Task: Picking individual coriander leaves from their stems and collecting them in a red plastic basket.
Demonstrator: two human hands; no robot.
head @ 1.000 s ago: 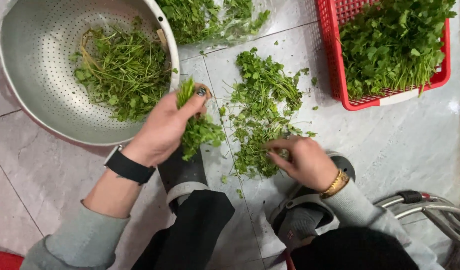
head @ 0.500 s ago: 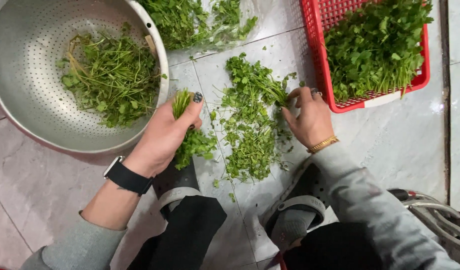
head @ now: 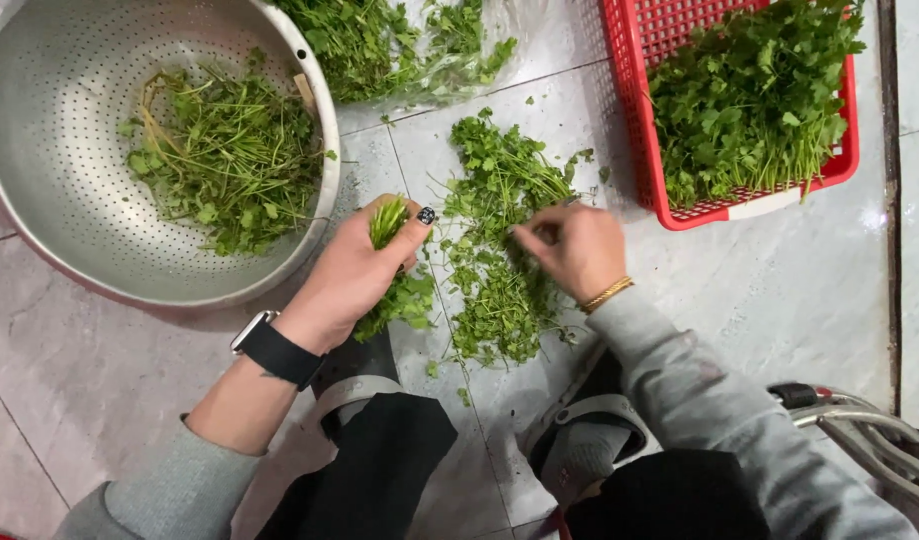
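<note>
Metal colander (head: pixel 50 150) at left, sorted greens inside. Left hand (head: pixel 355 275) keeps fingers closed round a small herb bunch (head: pixel 390 220), held just right of the colander rim, unchanged. Right hand (head: pixel 575 245) has pulled back from the red basket (head: pixel 740 205) edge onto the loose herb pile (head: pixel 500 250) on the floor, fingers pinching sprigs; looks like picking another stem for the bunch

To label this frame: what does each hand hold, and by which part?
Left hand: bunch of greens, by the stems. Right hand: pinching sprigs in the floor pile.
</note>
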